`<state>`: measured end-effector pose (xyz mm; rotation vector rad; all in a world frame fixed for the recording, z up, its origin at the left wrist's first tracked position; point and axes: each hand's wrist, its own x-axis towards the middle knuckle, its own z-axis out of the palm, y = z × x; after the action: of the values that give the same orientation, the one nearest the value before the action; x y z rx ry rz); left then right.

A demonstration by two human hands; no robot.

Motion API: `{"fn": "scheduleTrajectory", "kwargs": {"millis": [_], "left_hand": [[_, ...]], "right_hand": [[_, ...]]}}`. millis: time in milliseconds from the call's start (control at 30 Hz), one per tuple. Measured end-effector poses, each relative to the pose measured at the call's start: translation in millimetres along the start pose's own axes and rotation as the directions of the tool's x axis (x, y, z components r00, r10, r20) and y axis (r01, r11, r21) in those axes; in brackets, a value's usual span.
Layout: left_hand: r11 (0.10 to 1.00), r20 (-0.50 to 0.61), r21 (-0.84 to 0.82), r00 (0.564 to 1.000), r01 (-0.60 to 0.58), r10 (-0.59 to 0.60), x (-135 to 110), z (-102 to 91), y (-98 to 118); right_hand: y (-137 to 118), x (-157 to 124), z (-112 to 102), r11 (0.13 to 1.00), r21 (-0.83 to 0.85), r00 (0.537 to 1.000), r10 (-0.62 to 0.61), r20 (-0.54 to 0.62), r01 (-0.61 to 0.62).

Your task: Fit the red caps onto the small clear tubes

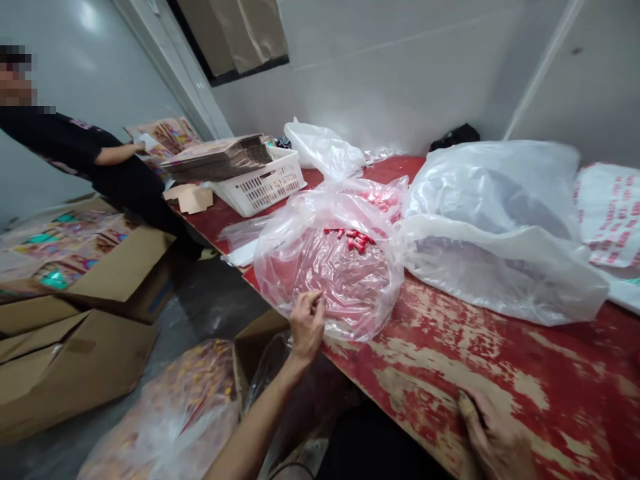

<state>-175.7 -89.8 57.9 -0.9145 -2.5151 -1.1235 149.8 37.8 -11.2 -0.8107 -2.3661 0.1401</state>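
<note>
A clear plastic bag (345, 280) lies spread on the worn red table, its mouth toward me. Several small red pieces (357, 240) rest inside it, and more show through the plastic behind. My left hand (307, 325) is at the bag's near edge, fingers curled in and thumb close to them; whatever they may hold is too small to make out. Lower right, my right hand (495, 437) is over the bare table edge with its fingers curled and thumb against them. Its palm side is hidden, so anything in it does not show.
A large translucent bag (495, 227) sits to the right. Left of the bags stands a white basket (270, 183) stacked with printed cardboard. A person (100, 153) handles printed sheets there. Open cartons (75, 367) and a filled plastic bag (175, 407) are on the floor.
</note>
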Motion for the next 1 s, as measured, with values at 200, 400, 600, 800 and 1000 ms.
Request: {"fn": "scheduleTrajectory", "kwargs": {"millis": [200,400,600,800,1000], "left_hand": [[0.996,0.079,0.089,0.997,-0.001,-0.006,113,93.0,27],[0.982,0.203,0.163,0.977,-0.101,0.067,160,134.2,34],[0.975,0.239,0.183,0.968,-0.126,0.08,162,139.3,22],[0.996,0.127,0.076,0.991,-0.041,0.032,124,105.9,27],[0.687,0.357,-0.668,0.933,0.286,-0.042,19,56.3,62]], "right_hand": [[10,-3,17,0.942,-0.177,0.957,-0.29,-0.005,0.284],[17,1,29,0.975,-0.081,0.971,-0.214,-0.106,0.206],[10,8,37,0.974,-0.128,0.951,-0.212,-0.224,0.187],[2,-3,47,0.995,-0.098,0.99,-0.021,-0.14,0.008],[-6,-1,45,0.999,-0.034,0.989,0.032,-0.143,-0.037]]}}
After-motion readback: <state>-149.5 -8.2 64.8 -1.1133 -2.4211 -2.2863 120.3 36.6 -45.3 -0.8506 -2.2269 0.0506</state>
